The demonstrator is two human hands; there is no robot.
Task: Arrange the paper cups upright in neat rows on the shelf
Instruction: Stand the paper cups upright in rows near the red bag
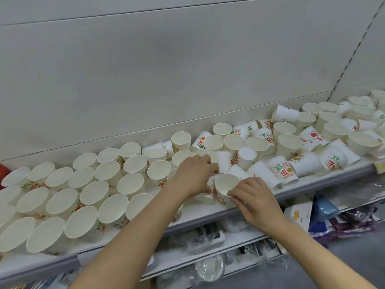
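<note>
Right hand (255, 202) pinching rim of upright white printed paper cup (226, 189) at centre frame, near white shelf (208, 211) front edge, likely to extend tidy rows at left. Left hand (194, 174) curled among tumbled cups (312, 142); hold unclear.

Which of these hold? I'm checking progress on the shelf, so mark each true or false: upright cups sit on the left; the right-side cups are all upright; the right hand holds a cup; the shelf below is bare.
1. Upright cups stand in rows on the left: true.
2. The right-side cups all stand upright: false, many lie tipped.
3. The right hand holds an upright cup at its rim: true.
4. The lower shelf is bare: false, packaged goods lie there.
</note>
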